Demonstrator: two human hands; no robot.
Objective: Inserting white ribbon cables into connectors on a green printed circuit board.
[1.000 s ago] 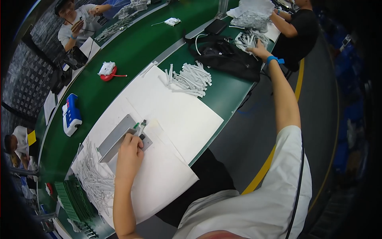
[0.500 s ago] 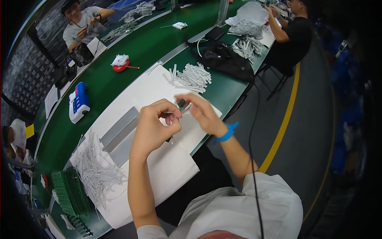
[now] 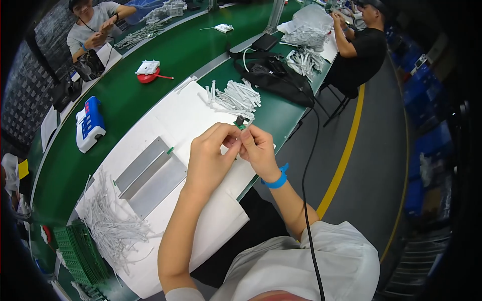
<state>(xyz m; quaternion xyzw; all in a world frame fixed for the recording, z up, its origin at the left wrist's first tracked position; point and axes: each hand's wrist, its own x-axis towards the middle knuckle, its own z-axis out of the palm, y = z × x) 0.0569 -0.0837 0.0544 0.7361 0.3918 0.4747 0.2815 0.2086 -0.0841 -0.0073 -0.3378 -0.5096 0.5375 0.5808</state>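
Observation:
My left hand (image 3: 213,150) and my right hand (image 3: 260,153) meet fingertip to fingertip above the white work sheet (image 3: 173,115). Between them is a small green circuit board (image 3: 239,126) with a dark block-shaped part on it, pinched by both hands. My fingers cover most of the board. Just beyond the fingertips lies a pile of short white strips (image 3: 236,98). To the left of my left hand rests an angled grey metal bracket (image 3: 150,175), with a small green piece at its upper edge. A blue band circles my right wrist.
A bundle of thin white wires (image 3: 113,220) lies at left, beside stacked green trays (image 3: 83,251). On the green belt sit a blue-and-white device (image 3: 90,124) and a red reel (image 3: 148,78) under a white part. A black bag (image 3: 273,80) lies at far right. Two co-workers sit farther off.
My right hand has closed in from the right and its fingertips now meet the left hand's at the board. Both hands sit slightly farther right, uncovering more of the bracket.

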